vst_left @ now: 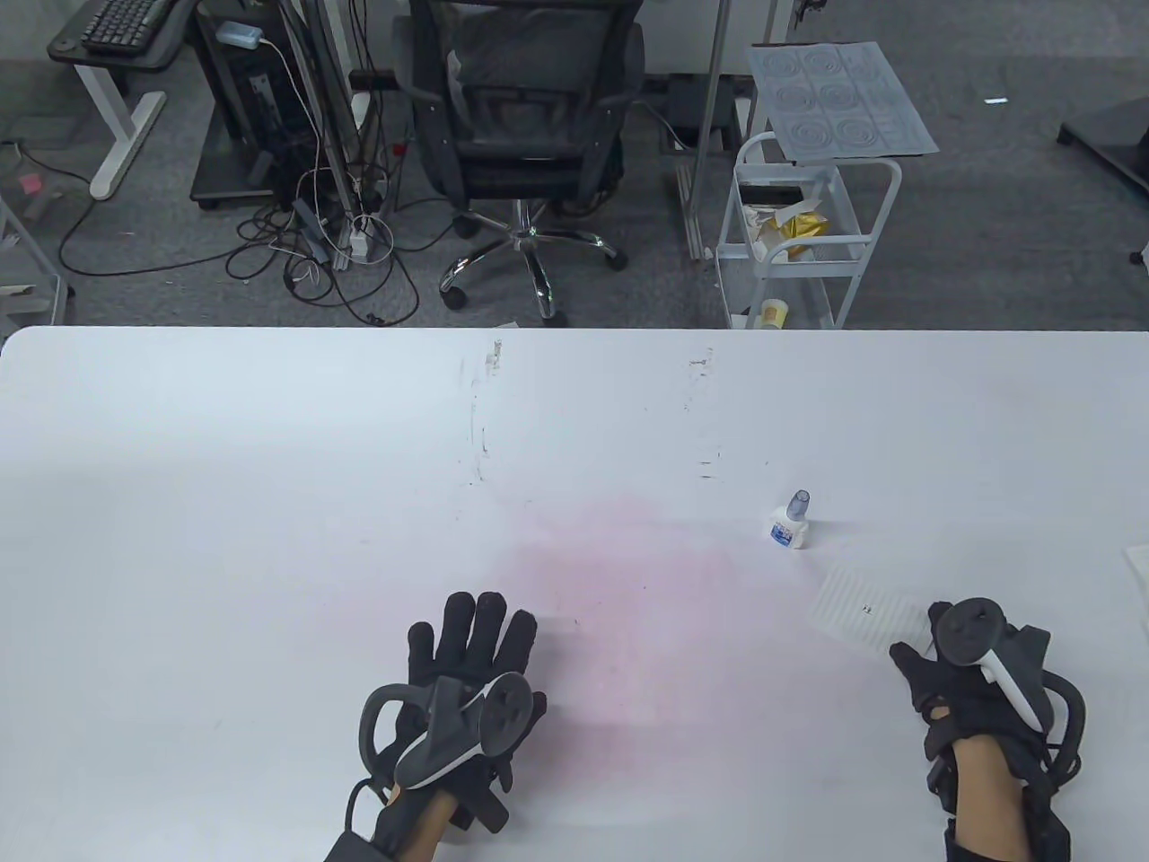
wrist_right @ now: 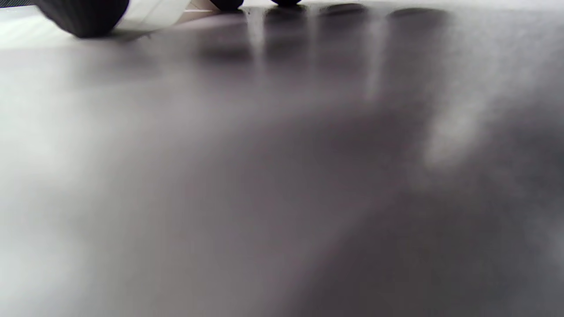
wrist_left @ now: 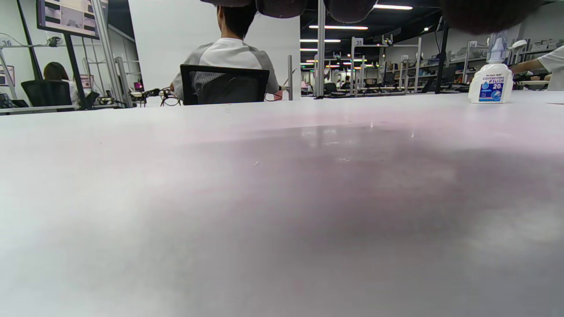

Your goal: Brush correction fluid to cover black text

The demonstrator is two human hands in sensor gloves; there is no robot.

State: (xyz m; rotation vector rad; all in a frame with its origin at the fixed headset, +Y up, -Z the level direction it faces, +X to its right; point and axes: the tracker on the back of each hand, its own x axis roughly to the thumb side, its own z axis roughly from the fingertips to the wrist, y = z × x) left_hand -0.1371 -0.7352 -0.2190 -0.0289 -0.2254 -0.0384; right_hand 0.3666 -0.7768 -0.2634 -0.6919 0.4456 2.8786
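A small white correction fluid bottle [vst_left: 790,523] with a blue label and a clear cap stands upright on the white table [vst_left: 269,503], right of centre. It also shows in the left wrist view [wrist_left: 490,83], far right. A white lined paper [vst_left: 863,612] with a small black mark lies just in front of it. My left hand [vst_left: 476,628] lies flat on the table with fingers spread, empty, well left of the bottle. My right hand [vst_left: 925,651] rests at the paper's near right corner. In the right wrist view its thumb [wrist_right: 83,15] touches the paper's edge [wrist_right: 152,13].
A faint pink stain [vst_left: 619,593] marks the table between my hands. Another paper's edge [vst_left: 1138,570] shows at the table's right side. Beyond the far edge stand an office chair [vst_left: 530,117] and a white cart [vst_left: 808,233].
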